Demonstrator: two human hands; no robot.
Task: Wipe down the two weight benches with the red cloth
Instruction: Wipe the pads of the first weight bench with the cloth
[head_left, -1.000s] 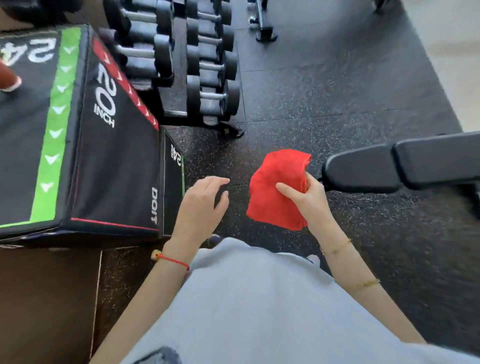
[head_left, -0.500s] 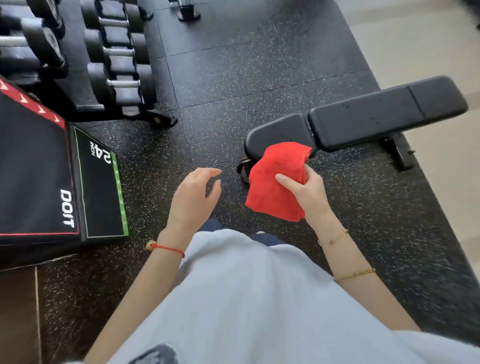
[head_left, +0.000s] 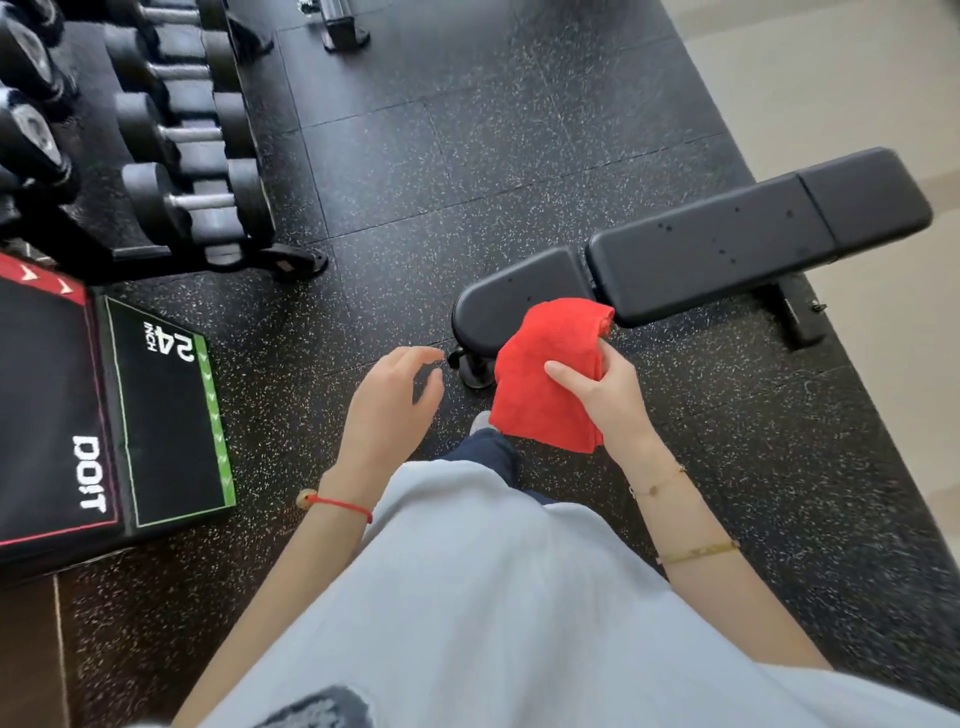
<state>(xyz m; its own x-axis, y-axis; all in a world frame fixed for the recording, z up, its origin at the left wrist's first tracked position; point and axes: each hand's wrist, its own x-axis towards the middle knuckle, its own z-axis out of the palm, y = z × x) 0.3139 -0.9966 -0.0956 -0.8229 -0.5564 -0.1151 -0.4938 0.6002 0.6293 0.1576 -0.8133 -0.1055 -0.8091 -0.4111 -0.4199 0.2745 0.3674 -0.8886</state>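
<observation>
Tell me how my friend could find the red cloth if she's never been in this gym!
Look for the long black weight bench lying across the speckled floor, right of the dumbbell rack. At its rounded near end the person's right hand grips the red cloth, hanging folded from the fingers. It is the only large bright red, soft thing among black equipment.

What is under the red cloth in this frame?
The red cloth, gripped by the right hand, covers part of the weight bench seat pad's near edge, plus floor. Whether it touches the pad cannot be told.
</observation>
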